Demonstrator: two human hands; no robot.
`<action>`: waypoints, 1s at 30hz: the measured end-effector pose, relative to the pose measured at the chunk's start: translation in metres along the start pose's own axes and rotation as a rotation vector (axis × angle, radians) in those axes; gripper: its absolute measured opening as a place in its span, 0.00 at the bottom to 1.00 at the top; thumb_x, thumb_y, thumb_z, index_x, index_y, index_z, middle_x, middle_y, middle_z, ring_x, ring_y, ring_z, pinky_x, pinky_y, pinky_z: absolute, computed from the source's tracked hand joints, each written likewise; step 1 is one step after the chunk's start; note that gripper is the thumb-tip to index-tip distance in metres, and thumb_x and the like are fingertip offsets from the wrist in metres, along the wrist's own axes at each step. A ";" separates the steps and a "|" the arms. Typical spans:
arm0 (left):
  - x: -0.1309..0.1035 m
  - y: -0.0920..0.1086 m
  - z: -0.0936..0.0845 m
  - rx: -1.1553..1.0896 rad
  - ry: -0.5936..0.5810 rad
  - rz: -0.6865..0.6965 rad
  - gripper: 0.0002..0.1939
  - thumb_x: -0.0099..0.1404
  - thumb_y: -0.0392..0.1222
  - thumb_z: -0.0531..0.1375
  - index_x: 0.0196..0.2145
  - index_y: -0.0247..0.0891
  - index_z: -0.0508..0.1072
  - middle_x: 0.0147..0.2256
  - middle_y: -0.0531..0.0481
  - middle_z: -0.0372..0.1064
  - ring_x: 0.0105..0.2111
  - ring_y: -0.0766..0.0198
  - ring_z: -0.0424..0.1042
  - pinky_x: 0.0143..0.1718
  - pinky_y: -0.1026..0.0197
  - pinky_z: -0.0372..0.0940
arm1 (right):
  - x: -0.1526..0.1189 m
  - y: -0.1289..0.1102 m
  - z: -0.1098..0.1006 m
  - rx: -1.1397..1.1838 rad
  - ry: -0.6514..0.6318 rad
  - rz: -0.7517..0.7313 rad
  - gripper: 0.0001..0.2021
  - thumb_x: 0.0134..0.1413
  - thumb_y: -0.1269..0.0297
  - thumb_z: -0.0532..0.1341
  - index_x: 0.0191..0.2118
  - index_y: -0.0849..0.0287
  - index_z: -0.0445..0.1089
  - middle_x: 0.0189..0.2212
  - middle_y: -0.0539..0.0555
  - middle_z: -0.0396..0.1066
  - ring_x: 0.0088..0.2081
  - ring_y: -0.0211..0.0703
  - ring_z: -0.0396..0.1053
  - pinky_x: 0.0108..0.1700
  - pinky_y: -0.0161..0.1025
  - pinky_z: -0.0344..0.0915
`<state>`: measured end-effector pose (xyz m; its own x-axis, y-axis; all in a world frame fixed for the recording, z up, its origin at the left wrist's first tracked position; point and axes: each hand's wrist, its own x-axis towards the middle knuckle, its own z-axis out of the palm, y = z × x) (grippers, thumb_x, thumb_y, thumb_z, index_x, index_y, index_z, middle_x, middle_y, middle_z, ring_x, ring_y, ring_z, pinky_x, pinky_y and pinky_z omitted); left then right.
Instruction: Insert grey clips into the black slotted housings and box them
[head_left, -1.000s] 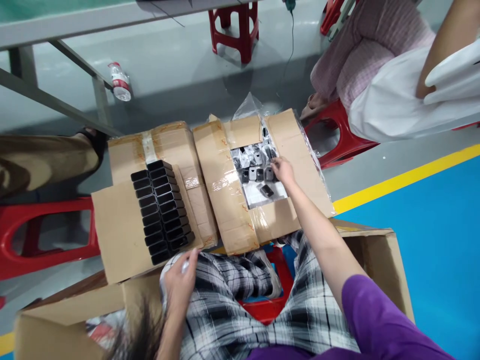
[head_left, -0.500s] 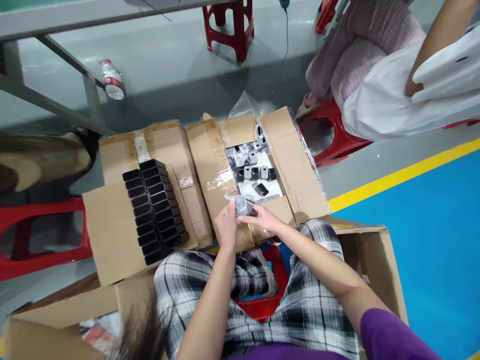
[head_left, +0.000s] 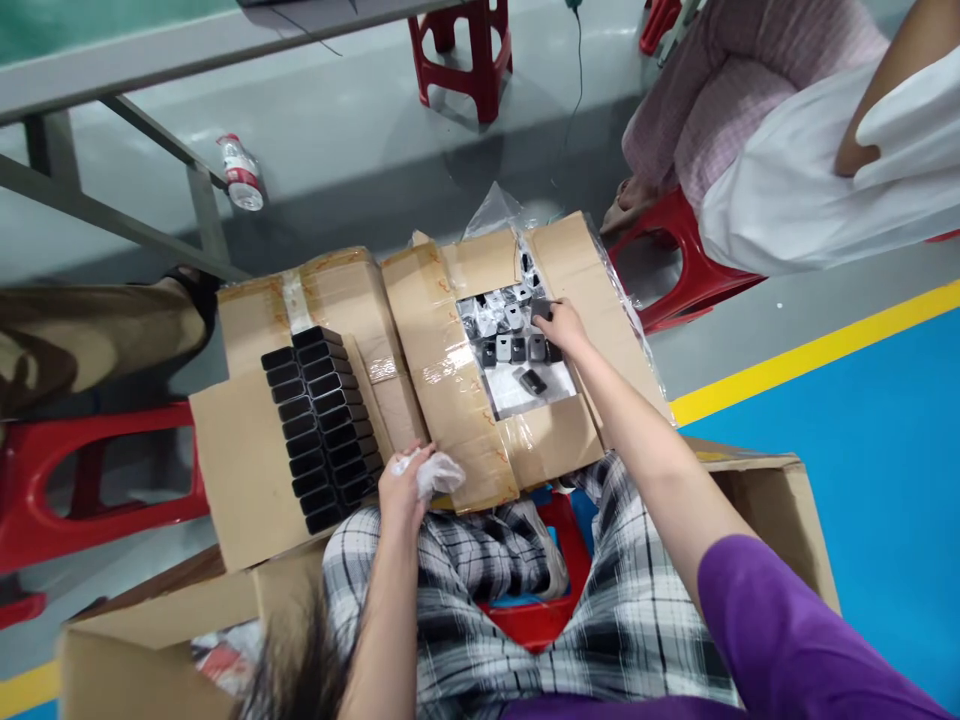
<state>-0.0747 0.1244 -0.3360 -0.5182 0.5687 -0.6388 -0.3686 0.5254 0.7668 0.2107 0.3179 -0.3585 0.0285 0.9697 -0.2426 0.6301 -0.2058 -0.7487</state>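
My left hand [head_left: 405, 490] is closed round a crumpled clear plastic bag [head_left: 441, 474], low over the near edge of the cartons. My right hand [head_left: 564, 326] reaches over the open carton [head_left: 435, 350] and pinches a small dark plastic case [head_left: 541, 312] by its edge. Below it in the carton stands a short row of black and grey cases [head_left: 519, 348]. One black case [head_left: 533, 381] lies tilted on the white sheet [head_left: 517, 396] nearer me. Bagged cases [head_left: 487, 312] fill the far left part of the opening.
Two stacked columns of black open-ended cases [head_left: 322, 430] stand on the left carton [head_left: 240, 470]. An open carton [head_left: 150, 650] holding plastic is at lower left, another [head_left: 772, 520] at right. A seated person [head_left: 795, 150] is at upper right; a bottle [head_left: 241, 175] lies on the floor.
Both hands were together at the carton's near side on a bagged case. The case is out of its bag: my right hand has carried it forward, while the left has drawn back with the bag.
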 end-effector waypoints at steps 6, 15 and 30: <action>0.003 -0.016 -0.008 0.236 -0.048 0.038 0.23 0.39 0.51 0.72 0.22 0.38 0.63 0.23 0.55 0.69 0.21 0.69 0.65 0.24 0.66 0.59 | 0.040 0.007 0.031 -0.229 -0.065 0.044 0.16 0.64 0.57 0.62 0.53 0.60 0.69 0.52 0.57 0.70 0.50 0.47 0.72 0.51 0.51 0.72; 0.009 -0.029 -0.012 0.447 -0.130 0.099 0.27 0.45 0.58 0.69 0.36 0.36 0.74 0.25 0.55 0.68 0.23 0.68 0.63 0.26 0.65 0.57 | 0.030 -0.002 0.045 -0.450 -0.030 -0.046 0.17 0.63 0.65 0.57 0.55 0.63 0.71 0.60 0.69 0.62 0.61 0.61 0.60 0.59 0.55 0.61; 0.012 -0.035 -0.010 0.505 -0.186 0.154 0.23 0.44 0.59 0.68 0.30 0.36 0.77 0.21 0.54 0.68 0.21 0.66 0.62 0.26 0.63 0.58 | 0.016 -0.014 0.076 -0.419 -0.080 -0.153 0.11 0.59 0.68 0.59 0.37 0.63 0.80 0.69 0.62 0.53 0.70 0.61 0.44 0.69 0.59 0.44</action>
<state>-0.0757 0.1063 -0.3697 -0.3748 0.7411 -0.5571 0.1401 0.6393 0.7561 0.1435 0.3261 -0.3988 -0.1387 0.9683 -0.2076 0.8828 0.0259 -0.4691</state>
